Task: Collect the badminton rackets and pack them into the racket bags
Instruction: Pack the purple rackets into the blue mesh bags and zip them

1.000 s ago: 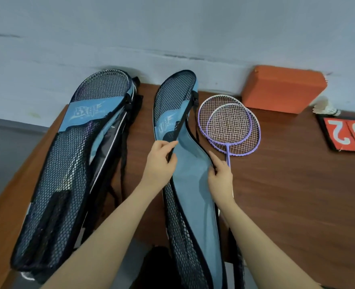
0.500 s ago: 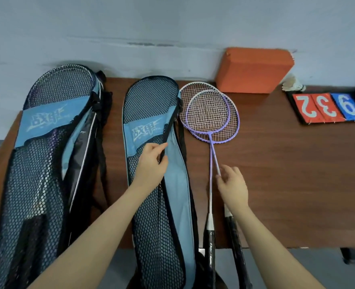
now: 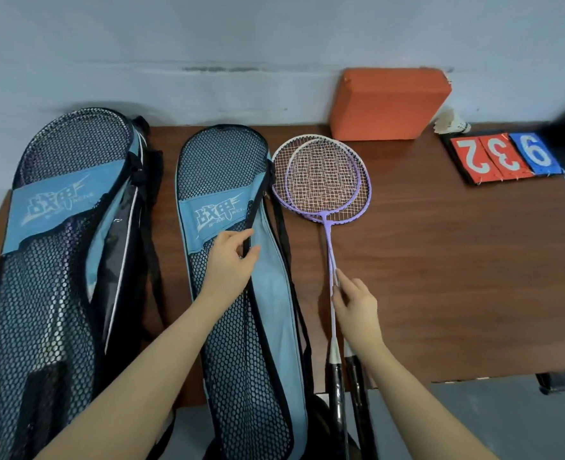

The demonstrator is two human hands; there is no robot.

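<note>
- The middle racket bag [image 3: 241, 293] is taken as the landmark; it lies flat on the wooden table [image 3: 457, 277], with its lower end hanging past the front edge.
- The black zipper edge of this bag is pinched between thumb and fingers of the left hand [image 3: 233, 260], so the mesh flap is held lifted a little and the light blue lining is shown. No racket is seen inside this opening.
- Just to the right of the bag, two purple badminton rackets [image 3: 321, 180] are lying one on the other, heads toward the wall, black grips past the table edge.
- The thin shafts are touched by the fingertips of the right hand [image 3: 356, 307]; the fingers are loosely bent around them, but whether the shafts are really gripped cannot be told.
- To the left of the landmark bag, a second racket bag [image 3: 65, 260] is lying; a racket frame is seen through its mesh, so this one is judged as already packed.
- It is judged that about half of the task is done: the two purple rackets must yet be put into the open bag, and the bag closed.
- Far to the right of the bag, an orange foam block [image 3: 390, 104], a shuttlecock [image 3: 450, 122] and number cards [image 3: 503, 157] are seen.
</note>
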